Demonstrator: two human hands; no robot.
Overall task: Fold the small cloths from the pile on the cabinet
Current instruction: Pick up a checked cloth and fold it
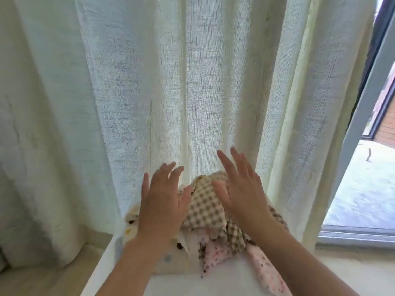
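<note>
Cloths in a soft crumpled pile (pixel 210 212) sit at the white cabinet top's (pixel 213 280) far edge. Left hand (pixel 162 201) and right hand (pixel 241 189) hover spread, empty. Light, limp; pinch the beige gingham cloth (pixel 205 208) by corners.

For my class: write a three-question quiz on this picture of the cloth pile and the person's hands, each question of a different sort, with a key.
1. True or false: the left hand and the right hand are both open, fingers spread, gripping no cloth.
2. Which cloth lies on top of the pile? A) checked cloth B) pink speckled cloth C) cream dotted cloth
3. Fill in: behind the pile hangs a pale ______.

Key: 1 true; 2 A; 3 curtain.
</note>
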